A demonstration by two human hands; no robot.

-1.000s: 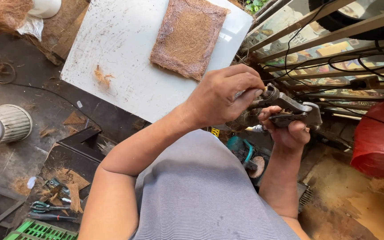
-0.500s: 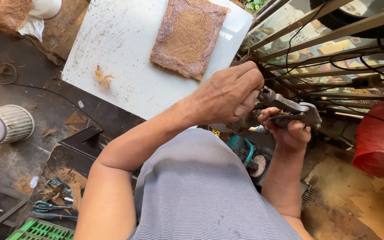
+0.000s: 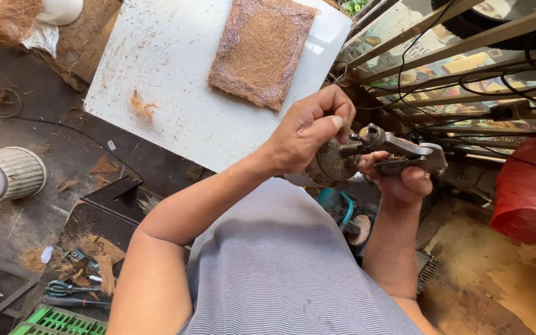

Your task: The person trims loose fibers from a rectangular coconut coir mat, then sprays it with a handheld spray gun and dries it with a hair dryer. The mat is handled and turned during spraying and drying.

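My right hand (image 3: 404, 181) is closed from below around the body of a grey metal power tool (image 3: 407, 152), held level in front of my chest. At the tool's front sits a round, dusty disc (image 3: 330, 164). My left hand (image 3: 311, 131) comes in from the left and pinches the tool's head just above that disc with thumb and fingers. My striped grey shirt (image 3: 280, 267) fills the space below both hands.
A white board (image 3: 175, 87) carries a brown coir mat (image 3: 262, 49). A ribbed white cylinder (image 3: 4, 175) stands at the left. Scissors (image 3: 63, 288) and a green crate (image 3: 54, 322) lie lower left. Railing with cables (image 3: 460, 56) and a red sack (image 3: 531, 186) are on the right. A teal grinder (image 3: 348, 214) lies on the floor.
My left hand has shifted up on the tool's head, and the round disc beneath it now shows. The right hand keeps its grip.
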